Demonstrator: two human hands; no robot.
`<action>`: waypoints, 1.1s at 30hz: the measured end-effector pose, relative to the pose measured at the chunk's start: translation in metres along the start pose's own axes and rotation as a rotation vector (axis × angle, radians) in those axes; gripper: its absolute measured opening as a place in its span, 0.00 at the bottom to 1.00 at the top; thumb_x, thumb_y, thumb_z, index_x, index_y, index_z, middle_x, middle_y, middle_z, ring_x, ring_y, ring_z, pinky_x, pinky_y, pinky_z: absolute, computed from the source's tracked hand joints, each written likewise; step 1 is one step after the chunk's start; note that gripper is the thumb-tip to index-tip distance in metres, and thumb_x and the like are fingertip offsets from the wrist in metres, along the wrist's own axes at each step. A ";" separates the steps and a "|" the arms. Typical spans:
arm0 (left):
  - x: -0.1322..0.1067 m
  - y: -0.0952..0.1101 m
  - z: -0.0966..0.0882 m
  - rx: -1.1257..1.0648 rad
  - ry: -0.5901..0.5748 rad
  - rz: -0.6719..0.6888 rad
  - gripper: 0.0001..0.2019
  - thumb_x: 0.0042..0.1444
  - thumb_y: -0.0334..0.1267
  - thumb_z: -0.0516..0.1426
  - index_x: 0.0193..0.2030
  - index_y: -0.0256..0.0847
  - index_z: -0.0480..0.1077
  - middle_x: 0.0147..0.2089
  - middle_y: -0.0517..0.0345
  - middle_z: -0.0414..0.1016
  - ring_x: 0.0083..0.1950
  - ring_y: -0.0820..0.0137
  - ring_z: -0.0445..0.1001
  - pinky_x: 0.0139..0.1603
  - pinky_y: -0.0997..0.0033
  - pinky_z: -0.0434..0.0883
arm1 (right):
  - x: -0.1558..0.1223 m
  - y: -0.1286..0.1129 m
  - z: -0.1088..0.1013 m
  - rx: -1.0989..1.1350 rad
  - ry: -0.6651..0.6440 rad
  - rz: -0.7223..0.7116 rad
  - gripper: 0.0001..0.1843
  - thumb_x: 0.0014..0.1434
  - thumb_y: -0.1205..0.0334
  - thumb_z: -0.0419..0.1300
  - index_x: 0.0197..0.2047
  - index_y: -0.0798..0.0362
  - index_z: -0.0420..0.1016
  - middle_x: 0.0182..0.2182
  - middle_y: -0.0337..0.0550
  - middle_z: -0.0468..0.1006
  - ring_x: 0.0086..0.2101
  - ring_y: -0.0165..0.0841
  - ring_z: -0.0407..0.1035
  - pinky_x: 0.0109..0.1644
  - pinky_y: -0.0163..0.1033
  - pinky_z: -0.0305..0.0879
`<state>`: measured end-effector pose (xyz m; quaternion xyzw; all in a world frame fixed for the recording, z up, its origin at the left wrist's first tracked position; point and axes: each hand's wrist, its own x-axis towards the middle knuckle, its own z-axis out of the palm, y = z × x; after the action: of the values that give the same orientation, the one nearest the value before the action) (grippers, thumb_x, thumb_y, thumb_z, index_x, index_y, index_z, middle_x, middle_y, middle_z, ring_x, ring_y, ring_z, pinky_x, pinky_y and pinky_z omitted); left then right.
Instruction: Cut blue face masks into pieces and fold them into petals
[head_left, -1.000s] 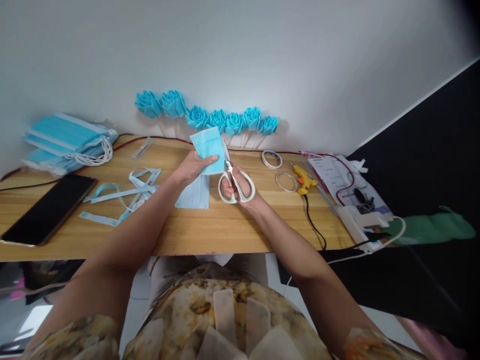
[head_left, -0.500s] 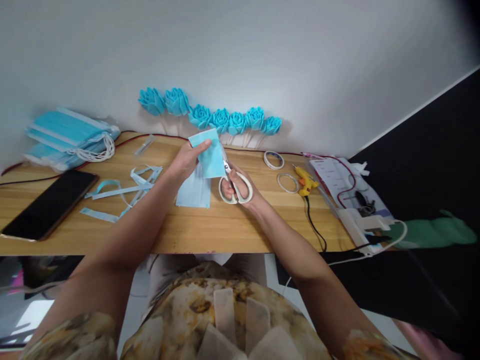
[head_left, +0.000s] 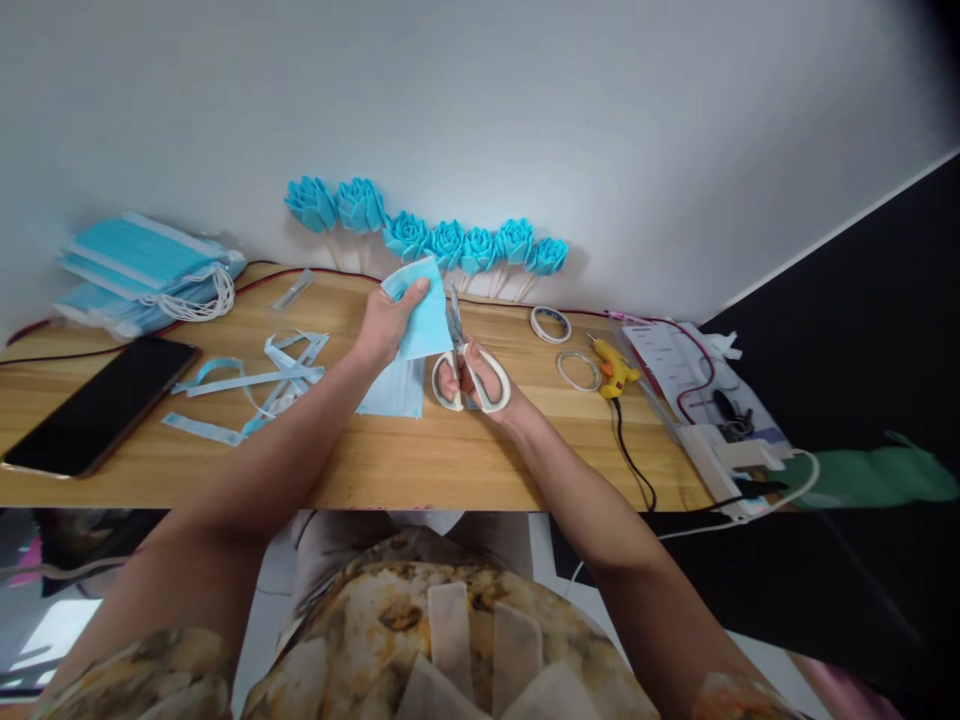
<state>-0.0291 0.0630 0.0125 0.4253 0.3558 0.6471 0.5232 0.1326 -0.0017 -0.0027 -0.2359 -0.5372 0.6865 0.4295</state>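
My left hand [head_left: 390, 318] pinches a light blue piece of mask fabric [head_left: 426, 322] between thumb and fingers, holding it above the table. White-handled scissors [head_left: 456, 330] are in my right hand [head_left: 487, 380], with fingers and thumb through the loops. Their handles are spread, and the blades point away from me along the fabric's right edge; whether they touch it I cannot tell. Below the fabric, another pale blue mask piece [head_left: 396, 390] lies flat on the wooden table [head_left: 450, 460], partly hidden by the held piece.
Blue fabric flowers [head_left: 448, 243] on sticks lean against the wall. Left are stacked masks [head_left: 142, 265], cut strips [head_left: 255, 380] and a phone [head_left: 101, 405]. Right are a tape roll [head_left: 550, 324], a wire ring [head_left: 578, 371], a yellow glue gun [head_left: 616, 370] and a power strip [head_left: 724, 470].
The scissors' handles have spread wider, and the blades have shifted slightly right of the fabric's edge. My left hand still holds the piece. The whole view has shifted a little.
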 end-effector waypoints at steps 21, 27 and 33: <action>0.008 -0.004 -0.010 0.040 0.027 -0.018 0.28 0.41 0.61 0.72 0.38 0.38 0.75 0.33 0.56 0.78 0.36 0.65 0.78 0.38 0.67 0.76 | -0.003 -0.011 0.004 -0.014 0.011 0.067 0.35 0.54 0.28 0.64 0.48 0.48 0.63 0.21 0.30 0.71 0.19 0.29 0.65 0.20 0.35 0.62; 0.003 0.002 -0.007 0.011 -0.046 -0.074 0.29 0.39 0.59 0.73 0.37 0.38 0.75 0.32 0.57 0.78 0.33 0.68 0.76 0.39 0.67 0.76 | -0.002 -0.011 0.004 -0.014 -0.005 0.071 0.34 0.55 0.29 0.64 0.48 0.48 0.62 0.21 0.29 0.72 0.19 0.29 0.66 0.19 0.34 0.63; -0.001 0.002 -0.005 0.028 -0.085 -0.082 0.27 0.41 0.56 0.73 0.37 0.37 0.76 0.32 0.57 0.79 0.32 0.69 0.76 0.38 0.68 0.76 | -0.001 -0.007 -0.003 -0.015 0.015 0.049 0.32 0.57 0.29 0.62 0.45 0.48 0.62 0.21 0.29 0.72 0.18 0.29 0.66 0.19 0.34 0.64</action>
<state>-0.0341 0.0618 0.0128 0.4448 0.3596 0.6013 0.5579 0.1379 -0.0009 0.0031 -0.2574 -0.5333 0.6908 0.4150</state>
